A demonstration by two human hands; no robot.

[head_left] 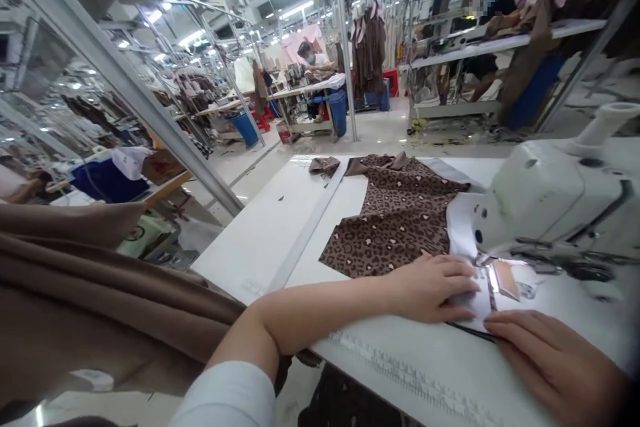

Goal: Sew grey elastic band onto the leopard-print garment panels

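My left hand (pixel 447 287) lies flat on a white fabric piece (pixel 463 223), its fingers spread and pointing at the needle area of a sewing machine (pixel 540 193). My right hand (pixel 555 357) rests nearer me, fingers stretched out, with the fingertips on the near edge of the white piece beside a dark strip. Whether its thumb is under the cloth is hidden. Brown leopard-print fabric (pixel 400 220) spreads over the table behind my left hand, adjoining the white piece. The machine's lamp lights the cloth around the presser foot.
A small leopard-print scrap (pixel 324 166) lies at the far side of the white table (pixel 250 233). Measuring scales run along its surface. Brown cloth (pixel 100 293) hangs at the left, beside a slanted metal post (pixel 125 80). Other people work at machines farther back.
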